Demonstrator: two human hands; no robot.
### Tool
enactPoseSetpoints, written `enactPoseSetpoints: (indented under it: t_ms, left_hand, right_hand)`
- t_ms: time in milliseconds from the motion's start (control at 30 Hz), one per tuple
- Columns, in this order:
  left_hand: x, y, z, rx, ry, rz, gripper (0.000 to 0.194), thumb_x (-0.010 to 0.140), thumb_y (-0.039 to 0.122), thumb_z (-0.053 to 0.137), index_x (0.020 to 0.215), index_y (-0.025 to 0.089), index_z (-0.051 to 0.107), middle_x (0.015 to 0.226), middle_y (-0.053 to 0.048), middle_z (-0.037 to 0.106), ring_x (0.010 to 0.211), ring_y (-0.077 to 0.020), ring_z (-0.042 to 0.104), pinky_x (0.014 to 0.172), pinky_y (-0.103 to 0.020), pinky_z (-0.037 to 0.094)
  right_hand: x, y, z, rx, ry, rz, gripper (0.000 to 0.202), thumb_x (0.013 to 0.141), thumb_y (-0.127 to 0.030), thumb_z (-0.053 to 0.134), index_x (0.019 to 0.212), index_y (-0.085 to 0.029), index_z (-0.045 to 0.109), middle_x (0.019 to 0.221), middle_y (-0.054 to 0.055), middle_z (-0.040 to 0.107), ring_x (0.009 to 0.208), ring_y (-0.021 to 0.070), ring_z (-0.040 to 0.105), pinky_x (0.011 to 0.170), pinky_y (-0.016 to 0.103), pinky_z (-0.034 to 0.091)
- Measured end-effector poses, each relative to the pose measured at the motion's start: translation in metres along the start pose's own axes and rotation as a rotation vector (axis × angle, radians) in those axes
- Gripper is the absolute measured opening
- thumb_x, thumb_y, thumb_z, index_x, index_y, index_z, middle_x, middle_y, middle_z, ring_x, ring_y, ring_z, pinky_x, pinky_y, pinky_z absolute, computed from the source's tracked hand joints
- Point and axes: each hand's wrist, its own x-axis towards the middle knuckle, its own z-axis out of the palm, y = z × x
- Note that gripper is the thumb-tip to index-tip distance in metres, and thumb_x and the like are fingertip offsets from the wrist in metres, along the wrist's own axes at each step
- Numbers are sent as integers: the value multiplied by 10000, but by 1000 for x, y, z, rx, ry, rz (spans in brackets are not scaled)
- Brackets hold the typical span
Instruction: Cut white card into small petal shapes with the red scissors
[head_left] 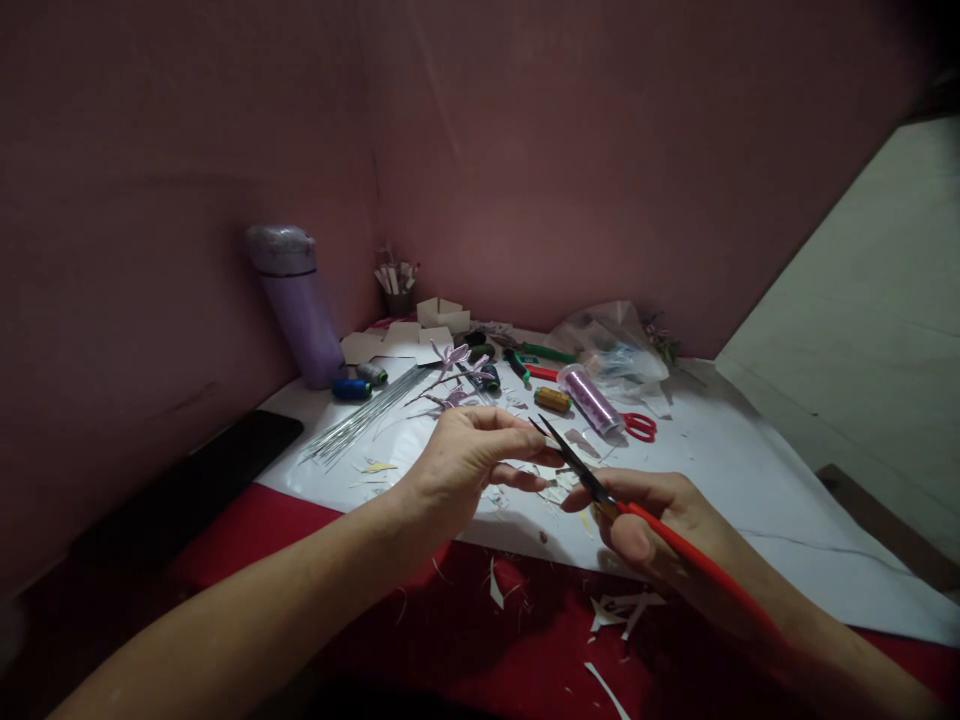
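Observation:
My left hand (469, 460) is closed in a pinch over the front of the table, with a small pale piece between its fingertips, mostly hidden. Scissors (581, 468) with dark blades and long red handles are in my right hand (660, 520). Their blades are slightly apart, the tips beside my left fingers. Just behind my left hand is a lilac flower (452, 356) on a thin dark stem. Pale paper scraps (555, 488) lie below the blades.
A purple bottle (300, 305), thin silver wires (371, 415), a blue thread spool (351, 388) and a gold one (553, 399) stand or lie around. Farther right are a lilac roll (591, 398), red scissor handles (640, 427) and a plastic bag (615, 350). More scraps (626, 610) lie on red cloth.

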Motion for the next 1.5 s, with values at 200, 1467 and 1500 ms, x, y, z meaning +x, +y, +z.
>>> enactPoseSetpoints:
  t_ms: [200,1467,1500]
  left_hand:
    - [0,1,-1,0,-18,12,128,640,188,731,649,103,636,709,-86,690,726,-195,667,605,-280,512]
    - [2,4,-5,33,-51,-3,103,682,191,710,669,101,662,730,-80,699,700,-172,678,520,-203,495]
    - [2,3,-5,34,-59,-3,108,683,196,711,670,101,661,737,-81,699,698,-171,678,516,-201,494]
  right_hand:
    - [-1,-3,1,23,10,27,351,636,-491,672,716,-163,576,478,-92,266,460,64,161,445,243,111]
    - [4,14,-2,40,132,-122,537,636,-663,630,809,-156,592,457,-95,277,386,46,185,363,212,131]
    - [4,14,-2,34,133,-135,554,632,-678,622,810,-154,589,457,-92,282,389,49,196,364,213,133]
